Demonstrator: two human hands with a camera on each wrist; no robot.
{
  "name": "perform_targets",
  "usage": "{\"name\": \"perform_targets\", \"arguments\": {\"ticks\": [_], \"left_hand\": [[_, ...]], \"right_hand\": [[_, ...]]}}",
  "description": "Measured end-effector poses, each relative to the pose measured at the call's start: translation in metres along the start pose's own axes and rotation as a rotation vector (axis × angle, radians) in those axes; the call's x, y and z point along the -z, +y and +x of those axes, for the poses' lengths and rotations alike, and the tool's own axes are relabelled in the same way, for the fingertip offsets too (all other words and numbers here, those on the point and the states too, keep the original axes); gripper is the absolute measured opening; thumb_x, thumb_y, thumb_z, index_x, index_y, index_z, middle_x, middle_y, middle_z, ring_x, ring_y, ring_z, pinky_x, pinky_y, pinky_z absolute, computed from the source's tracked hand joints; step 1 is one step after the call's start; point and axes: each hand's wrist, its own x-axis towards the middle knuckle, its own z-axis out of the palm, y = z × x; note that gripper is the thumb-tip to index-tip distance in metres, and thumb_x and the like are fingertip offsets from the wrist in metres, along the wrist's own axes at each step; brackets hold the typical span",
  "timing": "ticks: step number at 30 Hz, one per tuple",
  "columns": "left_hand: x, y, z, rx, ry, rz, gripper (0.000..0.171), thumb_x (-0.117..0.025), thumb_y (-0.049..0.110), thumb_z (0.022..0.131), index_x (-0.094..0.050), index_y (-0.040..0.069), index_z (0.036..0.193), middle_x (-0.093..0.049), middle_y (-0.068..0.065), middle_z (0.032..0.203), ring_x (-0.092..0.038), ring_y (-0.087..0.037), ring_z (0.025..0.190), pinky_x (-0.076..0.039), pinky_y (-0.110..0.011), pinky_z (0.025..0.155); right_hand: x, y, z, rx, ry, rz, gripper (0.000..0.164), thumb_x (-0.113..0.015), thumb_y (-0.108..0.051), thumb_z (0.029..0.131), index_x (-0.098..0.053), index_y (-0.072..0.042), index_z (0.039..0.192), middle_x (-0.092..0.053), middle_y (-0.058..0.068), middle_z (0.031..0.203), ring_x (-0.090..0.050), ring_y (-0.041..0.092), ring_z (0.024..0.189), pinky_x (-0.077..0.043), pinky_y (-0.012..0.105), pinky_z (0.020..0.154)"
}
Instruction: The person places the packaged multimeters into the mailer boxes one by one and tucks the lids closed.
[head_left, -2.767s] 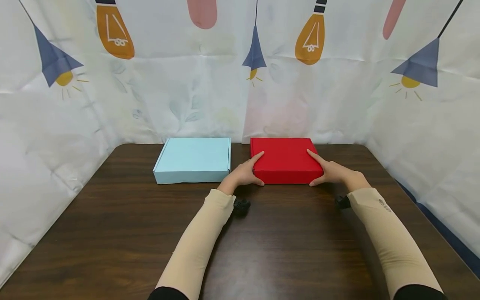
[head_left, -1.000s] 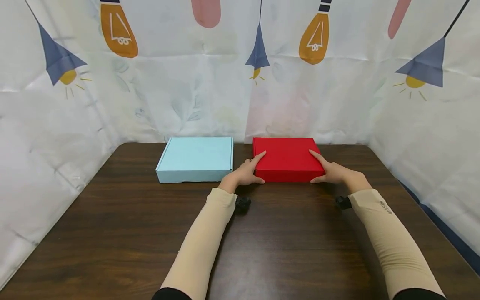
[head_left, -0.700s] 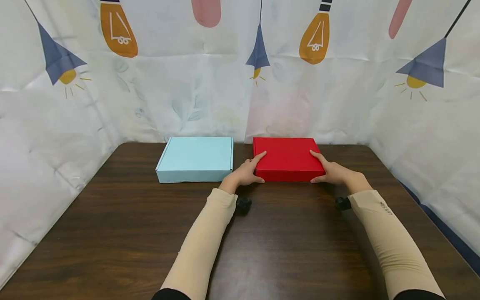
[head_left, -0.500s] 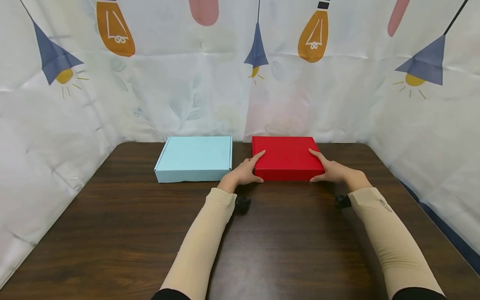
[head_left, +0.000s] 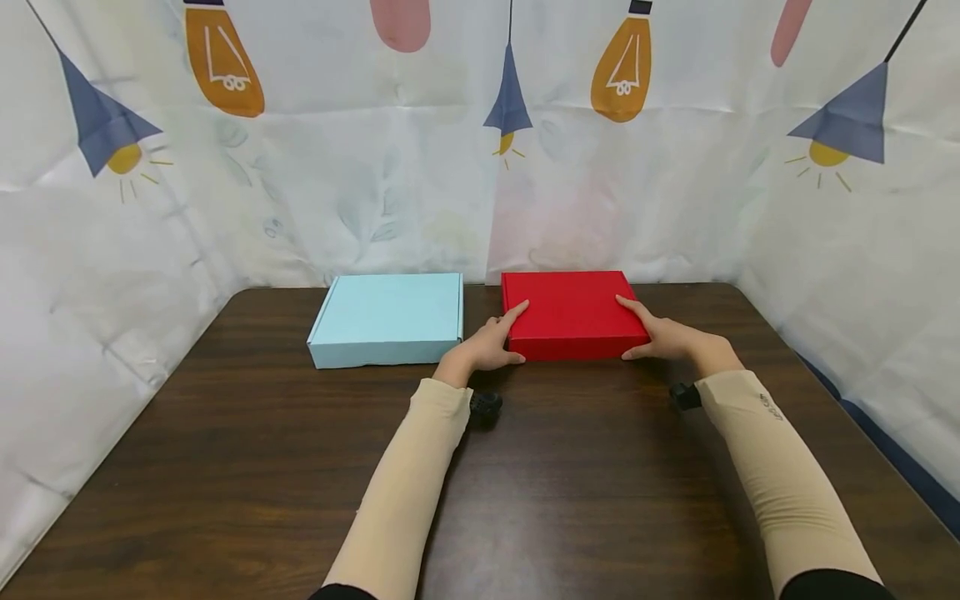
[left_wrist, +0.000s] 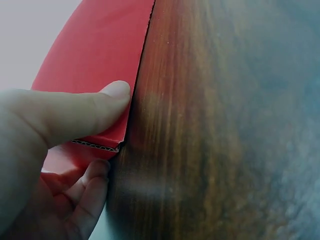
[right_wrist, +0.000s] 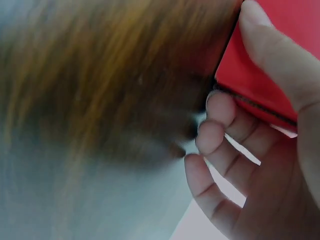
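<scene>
A red cardboard box (head_left: 572,312) lies flat near the table's far edge, gripped from both sides. My left hand (head_left: 486,345) holds its left front corner. In the left wrist view the thumb (left_wrist: 95,112) presses the front face, and curled fingers (left_wrist: 90,200) reach the box's side. At the right front corner my right hand (head_left: 663,337) holds the box. The right wrist view has that thumb (right_wrist: 275,50) on the red front face, the bent fingers (right_wrist: 220,107) at the corner and under the side edge. A light blue cardboard box (head_left: 393,308) lies just left of my left hand.
Both boxes stand on a dark brown wooden table (head_left: 247,450) with rounded far corners. A white curtain (head_left: 315,192) printed with lamps and bulbs hangs behind and along both sides. Small black wrist devices (head_left: 486,406) sit below the sleeves' cuffs.
The head view has tilted and shifted slightly. Both hands keep their places on the red box, and the light blue box stays where it was.
</scene>
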Motion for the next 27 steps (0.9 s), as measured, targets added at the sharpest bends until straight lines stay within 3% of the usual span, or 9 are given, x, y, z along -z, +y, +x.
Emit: {"name": "perform_targets", "arguments": {"ticks": [3, 8, 27], "left_hand": [[0.0, -0.001, 0.0, 0.002, -0.001, 0.004, 0.098, -0.075, 0.019, 0.094, -0.008, 0.027, 0.166, -0.036, -0.02, 0.151, -0.04, -0.033, 0.136, -0.048, -0.048, 0.104], [0.0, -0.002, 0.0, 0.002, 0.006, 0.009, 0.097, -0.074, 0.02, 0.094, -0.009, 0.028, 0.166, -0.037, -0.02, 0.151, -0.04, -0.033, 0.135, -0.048, -0.048, 0.103], [0.003, -0.001, 0.0, 0.002, 0.001, -0.007, 0.102, -0.078, 0.015, 0.09, -0.012, 0.027, 0.166, -0.04, -0.02, 0.149, -0.041, -0.033, 0.135, -0.05, -0.047, 0.101]], "right_hand": [[0.0, -0.02, -0.01, 0.008, -0.003, 0.005, 0.111, -0.079, -0.036, 0.09, 0.002, -0.015, 0.163, -0.039, 0.038, 0.139, -0.045, 0.057, 0.123, -0.041, 0.068, 0.099], [-0.001, -0.036, -0.018, -0.01, 0.007, -0.025, 0.105, -0.077, -0.026, 0.093, 0.001, -0.01, 0.162, -0.042, 0.037, 0.139, -0.048, 0.054, 0.123, -0.041, 0.066, 0.101], [0.0, -0.027, -0.012, -0.012, -0.019, 0.009, 0.111, -0.079, -0.028, 0.091, 0.004, -0.013, 0.162, -0.036, 0.036, 0.143, -0.044, 0.054, 0.125, -0.041, 0.067, 0.101]]}}
